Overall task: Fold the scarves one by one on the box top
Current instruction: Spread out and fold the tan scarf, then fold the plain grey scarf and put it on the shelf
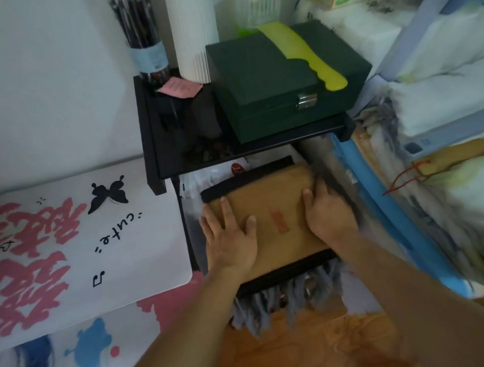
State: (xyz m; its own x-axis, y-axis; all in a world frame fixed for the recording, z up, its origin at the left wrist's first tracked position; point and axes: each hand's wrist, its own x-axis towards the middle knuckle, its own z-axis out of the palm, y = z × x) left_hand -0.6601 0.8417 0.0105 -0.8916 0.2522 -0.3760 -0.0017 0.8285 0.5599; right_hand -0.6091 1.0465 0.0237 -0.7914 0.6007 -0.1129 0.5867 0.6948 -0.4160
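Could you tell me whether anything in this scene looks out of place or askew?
The yellow-green comb lies diagonally across the dark green box, its handle overhanging the lid edge. Otherwise, both hands rest flat on the tan scarf; nothing looks spilled or damaged.

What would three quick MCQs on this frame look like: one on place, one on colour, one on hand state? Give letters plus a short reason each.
1. Where does the yellow-green comb lie?
A. on the dark green box's lid
B. on the wooden floor
C. in the pen holder

2. What colour is the folded scarf under the hands?
A. bright red
B. tan with dark edges
C. white

3. How is the left hand placed?
A. curled in a fist in the air
B. pinching the grey fringe
C. flat, fingers spread, pressing on the scarf

Answers: 1 A, the comb lies across the lid of the dark green box. 2 B, the cloth is tan with black borders. 3 C, the fingers are straight on the cloth; the right hand rests on its right edge.
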